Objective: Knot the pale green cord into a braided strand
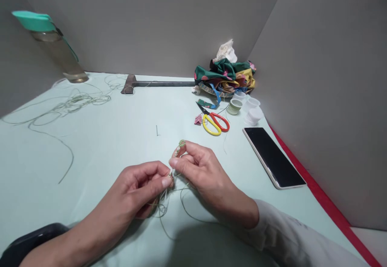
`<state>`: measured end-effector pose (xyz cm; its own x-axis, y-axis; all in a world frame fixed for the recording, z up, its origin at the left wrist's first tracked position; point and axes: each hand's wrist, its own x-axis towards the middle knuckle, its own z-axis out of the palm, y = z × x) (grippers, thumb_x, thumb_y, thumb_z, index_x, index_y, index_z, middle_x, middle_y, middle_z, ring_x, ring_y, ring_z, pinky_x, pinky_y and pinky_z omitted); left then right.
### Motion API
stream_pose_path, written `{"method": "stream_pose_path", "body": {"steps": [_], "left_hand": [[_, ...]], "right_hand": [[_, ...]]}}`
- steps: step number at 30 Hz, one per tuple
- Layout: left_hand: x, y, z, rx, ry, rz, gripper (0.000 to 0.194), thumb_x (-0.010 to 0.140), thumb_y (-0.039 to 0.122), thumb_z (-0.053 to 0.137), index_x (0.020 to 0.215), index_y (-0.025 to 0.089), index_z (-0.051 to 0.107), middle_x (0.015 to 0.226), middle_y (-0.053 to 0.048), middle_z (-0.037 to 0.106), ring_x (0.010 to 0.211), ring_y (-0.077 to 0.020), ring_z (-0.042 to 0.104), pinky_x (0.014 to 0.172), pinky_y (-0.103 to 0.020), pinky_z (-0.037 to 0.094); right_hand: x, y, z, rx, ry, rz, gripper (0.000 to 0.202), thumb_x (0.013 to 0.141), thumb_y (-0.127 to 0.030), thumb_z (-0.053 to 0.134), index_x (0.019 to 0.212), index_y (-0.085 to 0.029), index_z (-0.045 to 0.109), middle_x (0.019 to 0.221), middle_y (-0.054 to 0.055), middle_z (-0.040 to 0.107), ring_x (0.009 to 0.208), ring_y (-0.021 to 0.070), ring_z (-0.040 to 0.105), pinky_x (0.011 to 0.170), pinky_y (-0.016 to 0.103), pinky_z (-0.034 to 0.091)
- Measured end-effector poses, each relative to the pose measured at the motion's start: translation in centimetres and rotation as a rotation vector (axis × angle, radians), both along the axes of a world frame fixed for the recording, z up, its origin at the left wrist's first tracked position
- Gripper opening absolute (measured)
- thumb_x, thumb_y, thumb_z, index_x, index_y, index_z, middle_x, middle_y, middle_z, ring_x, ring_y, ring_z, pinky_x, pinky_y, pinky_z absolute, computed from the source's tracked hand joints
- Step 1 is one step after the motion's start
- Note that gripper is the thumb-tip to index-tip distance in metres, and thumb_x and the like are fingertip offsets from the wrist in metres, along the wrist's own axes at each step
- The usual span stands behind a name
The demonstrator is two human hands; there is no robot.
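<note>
My left hand (142,188) pinches the lower end of a green and white beaded cord (177,150) between thumb and forefinger. Close beside it, my right hand (201,166) grips the upper part of the same cord, whose green looped tip shows above the fingertips. Thin green thread (163,210) hangs in loose coils below both hands. One strand curves away to the right under my right wrist. The exact knots or beads between the fingers are too small to make out.
Scissors (216,123), a thread spool (234,106), plastic cups (254,116) and a phone (274,158) lie to the right. Behind are a hammer (163,83) and a fabric pile (226,73). Tangled thread (75,102) and a bottle (57,51) are at the left; a nail (157,130) lies centrally.
</note>
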<state>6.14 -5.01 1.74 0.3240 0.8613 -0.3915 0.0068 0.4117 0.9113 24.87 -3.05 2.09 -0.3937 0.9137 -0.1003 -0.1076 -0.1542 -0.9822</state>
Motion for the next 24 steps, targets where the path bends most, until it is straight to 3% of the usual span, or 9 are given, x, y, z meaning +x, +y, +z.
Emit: {"method": "stream_pose_path", "body": {"steps": [6, 9, 13, 17, 24], "left_hand": [[-0.1, -0.4, 0.5, 0.009, -0.023, 0.027, 0.033, 0.08, 0.047, 0.09, 0.07, 0.021, 0.07, 0.052, 0.008, 0.04, 0.049, -0.01, 0.025, 0.046, -0.025, 0.017], [-0.1, -0.3, 0.7, 0.008, -0.047, 0.078, 0.031, 0.08, 0.047, 0.089, 0.076, 0.021, 0.073, 0.05, 0.01, 0.039, 0.048, -0.0094, 0.023, 0.046, -0.024, 0.017], [-0.2, 0.1, 0.9, 0.0, -0.074, 0.155, 0.029, 0.075, 0.042, 0.092, 0.079, 0.021, 0.073, 0.054, 0.01, 0.04, 0.048, -0.0078, 0.021, 0.045, -0.023, 0.015], [-0.1, 0.2, 1.1, -0.028, -0.084, 0.182, 0.025, 0.072, 0.034, 0.094, 0.077, 0.02, 0.073, 0.056, 0.009, 0.044, 0.049, -0.0072, 0.024, 0.047, -0.022, 0.018], [-0.3, 0.1, 1.3, -0.049, -0.068, 0.166, 0.028, 0.077, 0.041, 0.092, 0.073, 0.019, 0.075, 0.053, 0.007, 0.046, 0.051, -0.0081, 0.028, 0.049, -0.021, 0.023]], "right_hand": [[0.2, 0.1, 0.7, -0.03, -0.038, -0.02, 0.027, 0.092, -0.04, 0.079, 0.094, -0.023, 0.058, 0.057, -0.013, 0.038, 0.054, 0.0093, 0.027, 0.053, 0.025, 0.023], [0.4, -0.2, 0.8, -0.012, -0.082, -0.014, 0.025, 0.094, -0.037, 0.078, 0.102, -0.026, 0.056, 0.059, -0.014, 0.041, 0.056, 0.0103, 0.033, 0.054, 0.024, 0.025], [0.3, -1.0, 0.7, 0.144, -0.253, 0.044, 0.017, 0.1, -0.032, 0.068, 0.089, -0.023, 0.059, 0.06, -0.011, 0.041, 0.057, 0.0098, 0.035, 0.055, 0.026, 0.025], [-0.3, -1.6, 0.5, 0.319, -0.376, 0.057, 0.023, 0.102, -0.018, 0.054, 0.079, -0.022, 0.055, 0.056, -0.011, 0.035, 0.052, 0.0087, 0.03, 0.055, 0.027, 0.025], [-0.4, -2.2, 0.2, 0.207, -0.228, 0.04, 0.023, 0.099, -0.019, 0.057, 0.077, -0.023, 0.052, 0.053, -0.012, 0.034, 0.049, 0.0078, 0.028, 0.05, 0.025, 0.025]]}}
